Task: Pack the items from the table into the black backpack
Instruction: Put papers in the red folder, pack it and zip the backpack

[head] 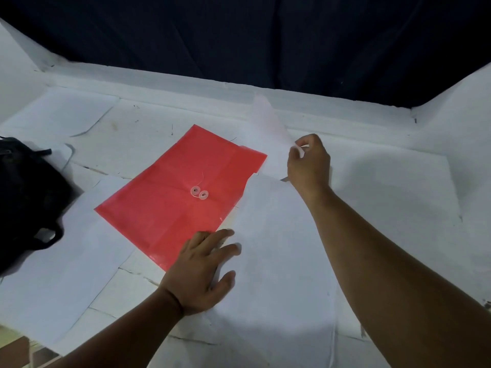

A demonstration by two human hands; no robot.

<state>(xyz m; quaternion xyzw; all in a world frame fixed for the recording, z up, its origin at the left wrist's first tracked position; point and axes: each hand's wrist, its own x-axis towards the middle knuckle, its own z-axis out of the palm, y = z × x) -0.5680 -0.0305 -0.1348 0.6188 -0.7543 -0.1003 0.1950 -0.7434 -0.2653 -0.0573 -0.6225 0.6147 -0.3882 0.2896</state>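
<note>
A red plastic envelope (183, 192) with a string-and-button clasp lies flat in the middle of the white table (385, 181). My left hand (202, 272) rests flat with spread fingers on the envelope's near corner and on a white sheet (279, 248) beside it. My right hand (309, 163) pinches the corner of a white paper sheet (265, 123) and holds it lifted and curled above the table, just right of the envelope's far corner. The black backpack (26, 203) sits at the table's left edge, partly cut off by the frame.
Several white paper sheets (66, 274) cover the tabletop, overlapping each other. A dark curtain (239, 35) hangs behind the table's raised white back ledge. White walls rise at the left and right sides.
</note>
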